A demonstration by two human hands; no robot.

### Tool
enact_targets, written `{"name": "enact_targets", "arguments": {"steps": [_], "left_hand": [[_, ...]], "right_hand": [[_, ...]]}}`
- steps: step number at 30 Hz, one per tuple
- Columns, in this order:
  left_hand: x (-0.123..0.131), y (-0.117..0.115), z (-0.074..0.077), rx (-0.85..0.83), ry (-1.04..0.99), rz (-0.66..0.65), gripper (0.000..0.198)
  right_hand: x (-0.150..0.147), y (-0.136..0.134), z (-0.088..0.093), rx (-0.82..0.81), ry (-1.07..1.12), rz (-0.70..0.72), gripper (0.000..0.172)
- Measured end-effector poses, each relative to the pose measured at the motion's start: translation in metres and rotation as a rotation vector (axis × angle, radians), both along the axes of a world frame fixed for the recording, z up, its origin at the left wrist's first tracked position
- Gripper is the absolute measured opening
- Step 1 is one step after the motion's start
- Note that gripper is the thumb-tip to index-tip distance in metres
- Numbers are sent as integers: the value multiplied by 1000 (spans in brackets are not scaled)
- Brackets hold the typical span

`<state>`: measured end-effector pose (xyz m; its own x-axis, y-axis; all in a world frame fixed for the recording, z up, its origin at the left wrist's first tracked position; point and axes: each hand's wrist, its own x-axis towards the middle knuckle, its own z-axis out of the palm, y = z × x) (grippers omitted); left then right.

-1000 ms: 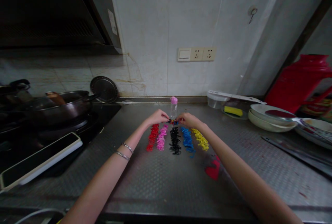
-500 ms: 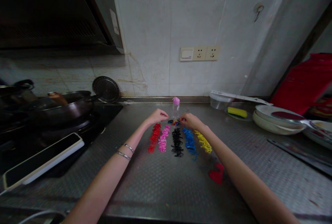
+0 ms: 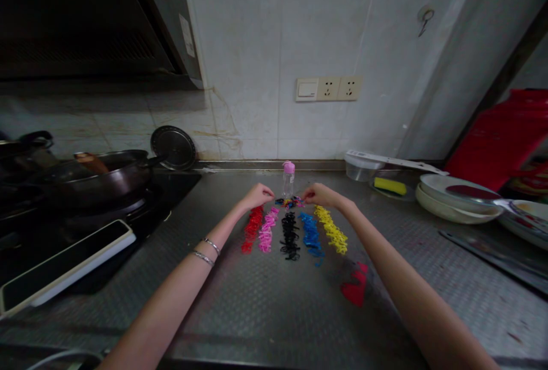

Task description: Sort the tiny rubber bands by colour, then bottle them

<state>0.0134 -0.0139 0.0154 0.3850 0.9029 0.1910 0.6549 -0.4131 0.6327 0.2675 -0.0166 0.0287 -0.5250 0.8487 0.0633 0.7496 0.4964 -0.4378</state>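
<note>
Five rows of small elastic bands lie on the steel counter (image 3: 274, 307): red (image 3: 252, 228), pink (image 3: 268, 228), black (image 3: 290, 235), blue (image 3: 310, 233) and yellow (image 3: 331, 229). A small mixed-colour heap (image 3: 289, 202) sits at their far end, in front of a tiny clear bottle with a pink cap (image 3: 288, 178). My left hand (image 3: 257, 194) is pinched shut just left of the heap, above the red row. My right hand (image 3: 321, 194) is pinched shut just right of the heap, above the yellow row. What each pinch holds is too small to make out.
A red scrap (image 3: 354, 285) lies on the counter near my right forearm. A dark pan (image 3: 98, 176) sits on the stove at left, with a white-edged tablet (image 3: 64, 264) in front. Bowls (image 3: 454, 196), a yellow sponge (image 3: 388, 185) and a red jug (image 3: 500, 136) stand at right.
My right hand has moved slightly right, off the heap toward the top of the yellow row. My left hand stays by the red row. The view has shifted a little.
</note>
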Motion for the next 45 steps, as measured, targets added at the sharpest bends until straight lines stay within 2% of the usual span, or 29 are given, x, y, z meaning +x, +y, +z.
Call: {"name": "enact_targets", "arguments": {"steps": [7, 10, 18, 23, 29, 34, 39, 45], "left_hand": [[10, -3, -6, 39, 277, 39, 25], [14, -1, -5, 66, 381, 49, 25], [20, 2, -2, 117, 431, 32, 21], [15, 3, 2, 104, 373, 16, 21], [8, -1, 13, 138, 264, 19, 23], [30, -17, 19, 123, 188, -97, 23], [63, -31, 11, 127, 213, -230, 22], [80, -42, 5, 119, 271, -240, 23]], "right_hand": [[2, -6, 3, -235, -30, 45, 26], [3, -8, 4, -278, -38, 45, 24], [2, -7, 6, -162, -34, 2, 28], [3, -4, 4, -127, 10, -9, 27], [6, -1, 1, -58, -8, -33, 25], [3, -1, -1, 25, -19, -65, 25], [0, -3, -1, 47, -15, -63, 24], [-2, -4, -5, 93, -21, -61, 23]]}}
